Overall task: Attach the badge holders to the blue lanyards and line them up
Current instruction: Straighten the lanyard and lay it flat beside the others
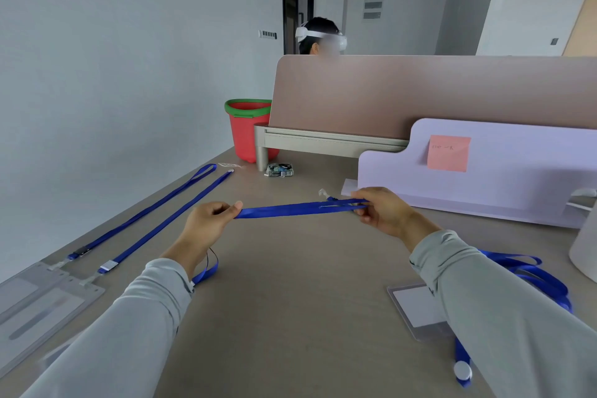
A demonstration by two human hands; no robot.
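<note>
Left hand point(210, 220) and right hand point(382, 213) each pinch the flat blue fabric lanyard point(300, 208), holding it taut above the grey table point(290, 300), likely to untwist it.

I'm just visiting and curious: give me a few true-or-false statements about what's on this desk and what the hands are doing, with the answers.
1. The left hand and right hand hold one blue lanyard stretched between them. True.
2. The bucket is blue with a yellow rim. False: it is red with a green rim.
3. Two laid-out lanyards with badge holders lie side by side on the left of the table. True.
4. The pink sticky note lies flat on the table. False: it sticks to the pale purple board.
</note>
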